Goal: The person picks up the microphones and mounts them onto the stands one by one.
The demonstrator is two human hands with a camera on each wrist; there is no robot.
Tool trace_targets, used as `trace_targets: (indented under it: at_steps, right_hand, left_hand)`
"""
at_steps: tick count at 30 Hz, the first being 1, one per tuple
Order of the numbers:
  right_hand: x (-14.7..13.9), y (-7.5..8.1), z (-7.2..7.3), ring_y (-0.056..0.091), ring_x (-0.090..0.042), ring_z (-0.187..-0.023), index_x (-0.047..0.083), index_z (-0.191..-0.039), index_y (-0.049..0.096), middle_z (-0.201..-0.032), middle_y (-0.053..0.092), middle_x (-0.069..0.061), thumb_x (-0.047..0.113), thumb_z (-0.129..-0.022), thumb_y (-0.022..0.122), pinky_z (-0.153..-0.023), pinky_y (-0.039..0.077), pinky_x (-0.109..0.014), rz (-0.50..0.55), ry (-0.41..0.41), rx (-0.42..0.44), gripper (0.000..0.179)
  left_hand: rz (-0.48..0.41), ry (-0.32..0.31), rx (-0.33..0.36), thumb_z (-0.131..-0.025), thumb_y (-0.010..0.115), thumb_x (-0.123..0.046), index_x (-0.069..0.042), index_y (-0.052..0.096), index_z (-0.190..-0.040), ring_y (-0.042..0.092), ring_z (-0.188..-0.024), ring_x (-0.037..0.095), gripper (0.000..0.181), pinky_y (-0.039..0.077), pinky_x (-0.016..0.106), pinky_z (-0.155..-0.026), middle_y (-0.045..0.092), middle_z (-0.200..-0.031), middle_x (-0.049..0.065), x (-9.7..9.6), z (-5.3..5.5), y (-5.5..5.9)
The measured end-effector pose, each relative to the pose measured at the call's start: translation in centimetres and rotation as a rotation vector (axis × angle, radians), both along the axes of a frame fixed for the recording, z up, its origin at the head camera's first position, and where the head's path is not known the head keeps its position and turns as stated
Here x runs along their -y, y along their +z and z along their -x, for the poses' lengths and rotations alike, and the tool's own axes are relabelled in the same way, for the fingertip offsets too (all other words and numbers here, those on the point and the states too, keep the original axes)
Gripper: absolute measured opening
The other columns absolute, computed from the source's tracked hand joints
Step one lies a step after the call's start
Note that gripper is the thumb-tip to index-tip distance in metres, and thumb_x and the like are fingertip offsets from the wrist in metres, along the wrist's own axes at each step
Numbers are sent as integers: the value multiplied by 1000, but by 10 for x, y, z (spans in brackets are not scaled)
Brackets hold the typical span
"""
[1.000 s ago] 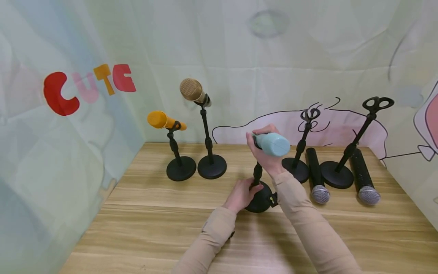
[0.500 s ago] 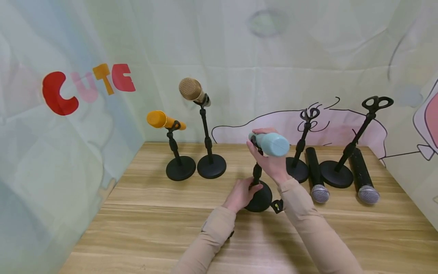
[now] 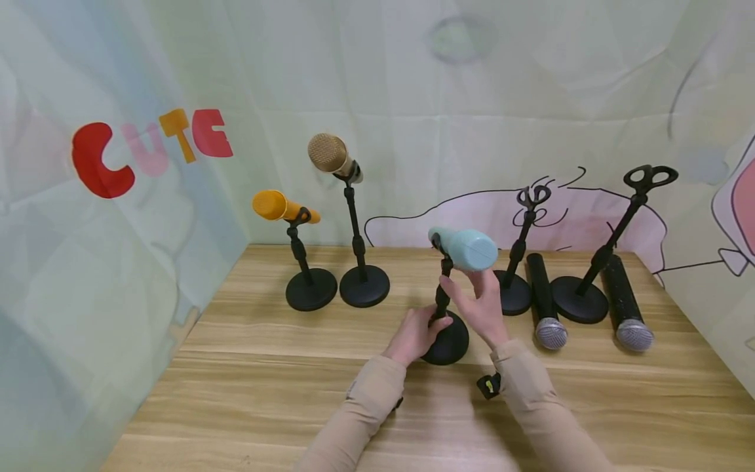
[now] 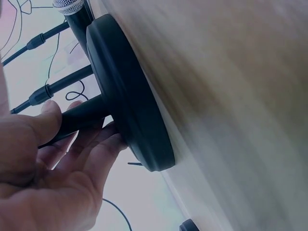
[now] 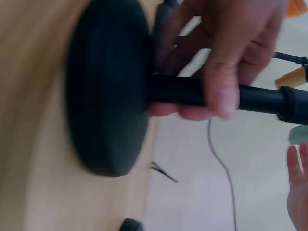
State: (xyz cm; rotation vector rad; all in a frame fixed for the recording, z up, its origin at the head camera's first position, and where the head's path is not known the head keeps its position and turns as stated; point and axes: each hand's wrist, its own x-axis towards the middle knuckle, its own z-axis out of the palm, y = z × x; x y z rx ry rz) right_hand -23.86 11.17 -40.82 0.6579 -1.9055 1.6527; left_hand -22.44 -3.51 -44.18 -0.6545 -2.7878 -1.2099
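A light blue microphone (image 3: 468,249) sits in the clip of a black desk microphone stand (image 3: 446,342), its rounded end toward me. My left hand (image 3: 413,335) holds the lower pole just above the round base; the left wrist view shows the thumb and fingers of that hand (image 4: 72,163) around it. My right hand (image 3: 483,308) is below the microphone, on the right side of the pole. In the right wrist view only part of the right hand (image 5: 299,187) shows, with fingers extended and apart from the pole. Whether a fingertip touches the stand is unclear.
At left, an orange microphone (image 3: 277,206) and a gold microphone (image 3: 330,154) rest on stands. At right stand two bare stands, a shorter one (image 3: 518,252) and a taller one (image 3: 604,255). Two black microphones lie beside them, one between (image 3: 542,295) and one outermost (image 3: 628,301).
My right hand has let go of the light blue microphone at the clip and moved down below it. The microphone stays in the stand. My left hand keeps its hold on the pole.
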Motion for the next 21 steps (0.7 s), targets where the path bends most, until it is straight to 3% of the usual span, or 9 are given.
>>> trace_targets:
  at_steps: [5,13,21]
  right_hand:
    - [-5,-14,-3,56,-5,-113,0,-134,54,-124,61,-17,-5,-86,72,-104,50,-51,-117,16,127,52]
    - [-2,-19,-5,66,-4,-89,3,-110,67,-102,73,-15,9,-84,82,-88,54,-25,-179,-64,187,31]
    - [2,-16,-6,68,-8,-80,4,-100,69,-89,75,-12,9,-79,86,-80,58,-27,-175,-124,151,27]
  left_hand:
    - [26,0,-23,-101,60,-28,-4,70,-103,74,-94,27,26,57,34,-82,76,-98,13,-1,0,0]
    - [59,-5,-69,-100,60,-27,-2,68,-120,74,-99,29,33,58,37,-85,76,-105,17,-1,-1,-1]
    - [46,-6,-46,-101,59,-27,-4,68,-116,74,-95,26,29,58,33,-80,76,-101,15,0,0,-1]
